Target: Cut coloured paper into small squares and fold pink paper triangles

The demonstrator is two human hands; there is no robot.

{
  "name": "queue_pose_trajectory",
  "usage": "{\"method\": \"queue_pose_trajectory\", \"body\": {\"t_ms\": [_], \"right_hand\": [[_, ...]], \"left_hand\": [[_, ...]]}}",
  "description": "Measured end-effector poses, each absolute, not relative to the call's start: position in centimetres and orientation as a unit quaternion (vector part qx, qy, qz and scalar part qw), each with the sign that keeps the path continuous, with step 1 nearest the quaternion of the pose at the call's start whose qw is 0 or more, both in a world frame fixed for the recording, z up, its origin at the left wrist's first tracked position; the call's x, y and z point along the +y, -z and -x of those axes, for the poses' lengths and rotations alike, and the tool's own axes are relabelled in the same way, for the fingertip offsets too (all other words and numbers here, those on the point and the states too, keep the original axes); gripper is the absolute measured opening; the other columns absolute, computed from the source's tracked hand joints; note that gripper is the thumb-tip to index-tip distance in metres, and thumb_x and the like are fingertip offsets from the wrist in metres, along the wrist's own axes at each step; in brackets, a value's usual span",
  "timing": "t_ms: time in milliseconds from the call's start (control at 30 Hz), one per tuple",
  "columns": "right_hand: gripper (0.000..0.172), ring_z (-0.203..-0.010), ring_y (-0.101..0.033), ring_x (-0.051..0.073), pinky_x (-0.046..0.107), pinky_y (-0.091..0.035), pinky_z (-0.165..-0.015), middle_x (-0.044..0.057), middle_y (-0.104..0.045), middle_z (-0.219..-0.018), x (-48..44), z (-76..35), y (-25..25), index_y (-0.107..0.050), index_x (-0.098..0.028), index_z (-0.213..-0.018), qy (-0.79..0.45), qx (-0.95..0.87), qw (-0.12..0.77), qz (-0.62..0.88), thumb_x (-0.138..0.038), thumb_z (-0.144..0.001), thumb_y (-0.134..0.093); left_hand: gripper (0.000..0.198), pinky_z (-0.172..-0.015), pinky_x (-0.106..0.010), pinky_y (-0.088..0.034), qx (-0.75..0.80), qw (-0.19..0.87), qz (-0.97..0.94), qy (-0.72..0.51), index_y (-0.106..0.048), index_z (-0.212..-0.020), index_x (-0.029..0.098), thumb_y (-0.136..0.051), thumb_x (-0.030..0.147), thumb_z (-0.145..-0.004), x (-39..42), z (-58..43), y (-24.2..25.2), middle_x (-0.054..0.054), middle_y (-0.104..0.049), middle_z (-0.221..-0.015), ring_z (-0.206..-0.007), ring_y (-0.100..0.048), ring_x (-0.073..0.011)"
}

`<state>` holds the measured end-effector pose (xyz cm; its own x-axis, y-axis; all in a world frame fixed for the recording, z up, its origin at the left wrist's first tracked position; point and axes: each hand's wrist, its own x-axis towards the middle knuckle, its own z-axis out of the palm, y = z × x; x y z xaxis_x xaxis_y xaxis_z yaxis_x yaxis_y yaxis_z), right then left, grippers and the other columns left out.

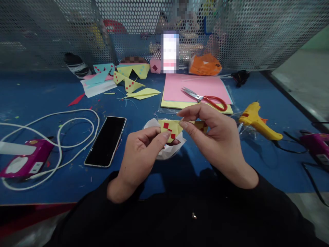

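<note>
My left hand (144, 147) grips a folded yellow paper strip (177, 128) decorated with small red squares, its thumb pressed on the front. At the strip's upper edge, my right hand (216, 137) has thumb and index finger pinched on the paper; the exact contact is partly hidden. More of the yellow paper shows behind the right fingers. Under both hands sits a round container lined with white paper (171, 151), its contents mostly hidden.
Red-handled scissors (214, 102) lie on pink sheets (190, 84). A yellow glue gun (259, 120) is at the right. Left are a black-screened phone (106, 142), a white cable (73, 118) and a purple socket block (31, 157). Folded paper pieces (132, 70) stand before the perforated metal screen (136, 27).
</note>
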<state>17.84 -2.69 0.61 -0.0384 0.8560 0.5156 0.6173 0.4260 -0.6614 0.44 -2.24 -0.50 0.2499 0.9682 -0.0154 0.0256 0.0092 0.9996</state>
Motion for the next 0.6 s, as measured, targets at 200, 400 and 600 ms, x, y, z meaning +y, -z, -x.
{"method": "queue_pose_trajectory", "body": {"t_ms": [200,400,600], "right_hand": [[0.013,-0.094,-0.068,0.024,0.053,-0.040,-0.106,0.005,-0.073,-0.097,-2.8,-17.9,-0.4,-0.067,-0.024,-0.097,-0.003,-0.722,0.468,0.510,-0.014,-0.089,-0.064],[0.006,-0.082,-0.067,0.022,0.053,-0.034,-0.111,0.001,-0.065,-0.080,-4.0,-17.5,0.1,-0.070,-0.026,-0.089,0.087,-0.741,0.449,0.492,-0.020,-0.088,-0.070],[0.008,-0.082,-0.067,0.021,0.051,-0.040,-0.104,-0.001,-0.067,-0.078,-4.1,-16.8,0.7,-0.068,-0.028,-0.087,0.080,-0.746,0.444,0.489,-0.021,-0.089,-0.070]], "left_hand": [[0.025,-0.063,-0.025,-0.051,0.464,0.526,-0.564,-0.436,-0.075,-0.070,0.020,-0.066,0.033,-0.090,-2.2,-0.4,0.6,-0.003,-0.077,-0.073,-0.068,-0.068,-0.0164],[0.031,-0.063,-0.024,-0.051,0.467,0.518,-0.562,-0.445,-0.070,-0.063,0.020,-0.064,0.033,-0.091,-2.1,-0.5,0.5,-0.001,-0.073,-0.070,-0.070,-0.067,-0.0157],[0.034,-0.059,-0.023,-0.050,0.464,0.510,-0.572,-0.444,-0.067,-0.060,0.020,-0.064,0.033,-0.090,-2.2,-0.5,0.2,0.001,-0.068,-0.062,-0.062,-0.062,-0.0135]]}}
